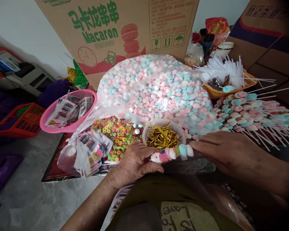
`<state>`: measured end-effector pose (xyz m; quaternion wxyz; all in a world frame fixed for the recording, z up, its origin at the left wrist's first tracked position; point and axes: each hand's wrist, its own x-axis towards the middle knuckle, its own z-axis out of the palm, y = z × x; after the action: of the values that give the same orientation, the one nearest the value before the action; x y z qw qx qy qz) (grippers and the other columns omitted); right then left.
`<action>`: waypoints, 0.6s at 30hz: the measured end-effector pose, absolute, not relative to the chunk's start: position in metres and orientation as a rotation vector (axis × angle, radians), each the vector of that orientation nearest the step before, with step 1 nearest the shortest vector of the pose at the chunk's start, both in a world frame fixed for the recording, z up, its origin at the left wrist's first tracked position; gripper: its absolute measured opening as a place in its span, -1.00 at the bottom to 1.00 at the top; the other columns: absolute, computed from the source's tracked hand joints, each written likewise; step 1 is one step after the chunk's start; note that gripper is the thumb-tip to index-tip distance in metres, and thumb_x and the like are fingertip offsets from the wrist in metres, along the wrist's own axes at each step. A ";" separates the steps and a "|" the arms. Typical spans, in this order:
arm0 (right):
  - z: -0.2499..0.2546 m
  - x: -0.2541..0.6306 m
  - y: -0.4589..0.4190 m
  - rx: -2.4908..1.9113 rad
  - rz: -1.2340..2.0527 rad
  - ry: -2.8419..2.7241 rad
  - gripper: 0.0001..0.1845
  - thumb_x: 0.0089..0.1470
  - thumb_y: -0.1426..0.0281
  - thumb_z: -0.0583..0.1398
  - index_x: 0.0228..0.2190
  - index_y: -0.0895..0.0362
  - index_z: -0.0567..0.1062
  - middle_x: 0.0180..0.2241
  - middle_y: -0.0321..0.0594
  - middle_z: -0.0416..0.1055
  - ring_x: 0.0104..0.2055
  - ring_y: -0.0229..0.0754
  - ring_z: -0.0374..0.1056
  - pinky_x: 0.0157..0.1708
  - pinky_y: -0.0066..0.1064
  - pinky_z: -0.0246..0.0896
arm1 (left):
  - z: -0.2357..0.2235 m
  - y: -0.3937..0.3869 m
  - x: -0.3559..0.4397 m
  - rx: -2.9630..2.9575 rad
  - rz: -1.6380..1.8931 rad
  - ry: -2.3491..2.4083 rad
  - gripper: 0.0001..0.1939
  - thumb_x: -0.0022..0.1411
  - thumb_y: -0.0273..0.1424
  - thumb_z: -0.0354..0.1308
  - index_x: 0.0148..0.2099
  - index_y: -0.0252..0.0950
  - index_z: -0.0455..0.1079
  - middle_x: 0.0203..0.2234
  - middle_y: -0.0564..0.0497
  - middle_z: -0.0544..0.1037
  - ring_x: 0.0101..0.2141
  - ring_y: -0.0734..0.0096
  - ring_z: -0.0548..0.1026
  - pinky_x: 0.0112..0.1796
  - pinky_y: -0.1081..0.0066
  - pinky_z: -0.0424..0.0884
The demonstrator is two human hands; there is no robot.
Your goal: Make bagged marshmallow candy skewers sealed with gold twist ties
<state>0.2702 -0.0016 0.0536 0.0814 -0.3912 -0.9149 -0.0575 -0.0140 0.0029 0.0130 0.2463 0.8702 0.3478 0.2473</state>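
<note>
My left hand [135, 160] is closed, with thumb and fingers around the left end of a small printed plastic bag [158, 156]. A marshmallow skewer [183, 150] in white, pink, green and blue lies level, its left part inside or behind that bag. At the skewer's right end, my right hand [223, 150] has its fingertips on the last marshmallow; the other fingers curl out of sight, and the stick is hidden. Just beyond the hands stands a round plastic tub [146, 129] of gold twist ties [162, 136]. Ring-shaped candies [120, 133] lie behind my left hand.
A big clear bag of pastel marshmallows [154, 86] fills the middle, before a cardboard box [96, 38]. Printed bags [89, 150] lie left, near a pink basket [56, 128]. At right are piled finished skewers [245, 110] and an orange basket [249, 82] of white sticks [223, 72].
</note>
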 end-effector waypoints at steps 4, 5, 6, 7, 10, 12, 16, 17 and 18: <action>0.055 0.260 0.004 -0.970 -0.163 -2.909 -0.74 -0.02 0.64 0.13 -0.31 0.08 0.46 -0.41 -0.23 0.46 -0.36 -0.14 0.27 -0.33 -0.28 0.00 | 0.010 -0.003 -0.002 2.039 0.510 1.037 -0.58 0.12 -0.03 0.17 -0.23 -0.29 0.55 -0.52 0.04 0.53 -0.45 0.41 0.43 -0.39 0.48 0.28; 0.055 0.257 0.006 -0.950 -0.127 -2.934 -0.74 -0.01 0.64 0.13 -0.32 0.07 0.46 -0.42 -0.24 0.45 -0.36 -0.15 0.26 -0.34 -0.28 -0.02 | 0.010 -0.005 0.000 1.970 0.490 1.052 -0.59 0.12 -0.05 0.18 -0.24 -0.29 0.55 -0.52 0.05 0.52 -0.45 0.42 0.43 -0.41 0.50 0.28; 0.055 0.255 0.008 -0.932 -0.075 -2.959 -0.74 0.00 0.64 0.13 -0.33 0.07 0.45 -0.43 -0.26 0.45 -0.36 -0.17 0.25 -0.35 -0.29 -0.04 | 0.009 -0.006 0.003 1.916 0.475 1.061 -0.61 0.11 -0.06 0.19 -0.24 -0.29 0.55 -0.52 0.06 0.51 -0.45 0.43 0.42 -0.42 0.51 0.28; 0.055 0.252 0.010 -0.908 -0.030 -2.977 -0.75 0.01 0.64 0.13 -0.34 0.06 0.45 -0.44 -0.27 0.45 -0.37 -0.18 0.25 -0.37 -0.29 -0.06 | 0.009 -0.008 0.004 1.875 0.469 1.064 -0.61 0.11 -0.07 0.20 -0.24 -0.29 0.55 -0.52 0.07 0.51 -0.46 0.44 0.42 -0.43 0.52 0.28; 0.053 0.251 0.014 -0.906 -0.020 -2.966 -0.78 -0.01 0.64 0.12 -0.40 0.08 0.42 -0.46 -0.28 0.43 -0.42 -0.20 0.25 -0.44 -0.31 -0.11 | 0.008 -0.012 0.005 1.794 0.480 1.089 -0.61 0.08 -0.09 0.23 -0.19 -0.29 0.53 -0.49 0.09 0.51 -0.47 0.47 0.40 -0.43 0.54 0.28; 0.050 0.254 0.015 -0.909 -0.053 -2.920 -0.80 -0.03 0.63 0.10 -0.44 0.09 0.40 -0.50 -0.29 0.40 -0.47 -0.21 0.22 -0.48 -0.33 -0.16 | 0.008 -0.015 0.003 1.821 0.487 1.157 -0.59 0.05 -0.09 0.26 -0.16 -0.29 0.51 -0.49 0.10 0.51 -0.48 0.48 0.39 -0.44 0.53 0.27; 0.042 0.255 0.010 -0.876 0.064 -2.909 -0.76 -0.05 0.64 0.08 -0.40 0.07 0.39 -0.50 -0.33 0.41 -0.48 -0.23 0.24 -0.52 -0.36 -0.18 | 0.010 -0.018 0.001 2.072 0.482 1.260 -0.63 0.04 -0.15 0.29 -0.15 -0.27 0.49 -0.46 0.06 0.54 -0.44 0.42 0.43 -0.37 0.48 0.30; 0.040 0.252 0.009 -0.866 0.114 -2.916 -0.74 -0.06 0.65 0.08 -0.39 0.07 0.40 -0.48 -0.34 0.42 -0.47 -0.23 0.26 -0.52 -0.37 -0.17 | 0.010 -0.017 0.002 2.109 0.474 1.256 -0.64 0.05 -0.17 0.29 -0.14 -0.26 0.49 -0.45 0.05 0.55 -0.43 0.42 0.44 -0.36 0.48 0.31; 0.039 0.247 0.008 -0.861 0.168 -2.927 -0.75 -0.06 0.65 0.09 -0.38 0.07 0.40 -0.47 -0.34 0.43 -0.46 -0.23 0.28 -0.52 -0.37 -0.16 | 0.010 -0.017 0.005 2.120 0.458 1.243 -0.65 0.05 -0.18 0.30 -0.14 -0.25 0.49 -0.45 0.05 0.55 -0.44 0.43 0.45 -0.37 0.48 0.30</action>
<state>0.2474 0.0075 0.0391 0.0432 -0.2815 -0.9570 0.0549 0.0045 -0.0170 0.0105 0.3153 0.8049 0.4717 0.1740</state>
